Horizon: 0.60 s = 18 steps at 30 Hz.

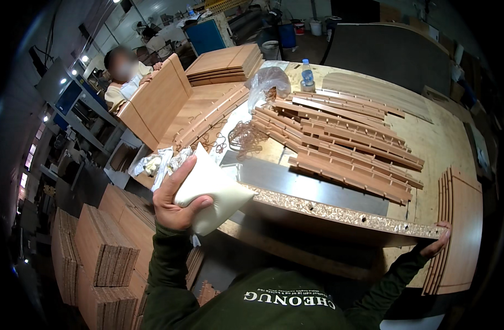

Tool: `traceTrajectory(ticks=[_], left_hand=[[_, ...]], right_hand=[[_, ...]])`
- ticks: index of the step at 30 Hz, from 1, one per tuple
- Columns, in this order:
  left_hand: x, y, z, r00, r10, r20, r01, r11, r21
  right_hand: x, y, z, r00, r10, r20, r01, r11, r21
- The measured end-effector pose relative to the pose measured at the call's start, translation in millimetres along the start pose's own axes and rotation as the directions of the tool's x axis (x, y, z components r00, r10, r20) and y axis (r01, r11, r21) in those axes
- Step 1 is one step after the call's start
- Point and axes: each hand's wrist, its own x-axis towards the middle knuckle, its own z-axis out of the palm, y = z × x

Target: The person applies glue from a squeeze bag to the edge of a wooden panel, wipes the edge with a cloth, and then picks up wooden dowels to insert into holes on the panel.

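My left hand (174,199) is raised over the bench's near left corner and grips a soft white bag (213,192) of glue-like filling, its lower end pointing at the panel edge. My right hand (439,242) holds the far right end of a dark panel (312,187) that is tilted up so its raw chipboard edge (340,212) with small drilled holes faces me. Beyond the panel lie several long brown wooden strips (345,143) with rows of dowels.
A large plywood bench (444,137) carries a water bottle (307,74), a clear plastic bag (268,82), brown rubber bands (243,137) and stacked brown panels (224,63). Another person (122,74) handles a panel (155,102) at the far left. Stacks of small boards (103,247) stand below left; curved boards (455,231) lie right.
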Motion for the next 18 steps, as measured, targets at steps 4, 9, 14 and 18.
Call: traceTrajectory(ticks=[4,9,14,18], left_hand=[[-6,-1,3,0.986,-0.019,-0.165,0.006,0.997,-0.073],[-11,-14,-33,0.973,0.016,-0.229,-0.020,1.000,-0.018],[-15,-18,-44,0.963,-0.001,-0.268,0.005,1.000,0.014],[-18,-22,-46,0.954,-0.011,-0.299,0.019,1.000,0.024]], right_hand=[[1,2,-3,1.000,0.004,0.007,-0.004,1.000,0.000],[2,3,-3,1.000,-0.005,-0.001,0.005,1.000,-0.030],[2,5,-4,0.999,0.050,-0.019,-0.048,0.997,0.067],[2,6,-2,1.000,-0.026,-0.002,0.026,1.000,-0.009]])
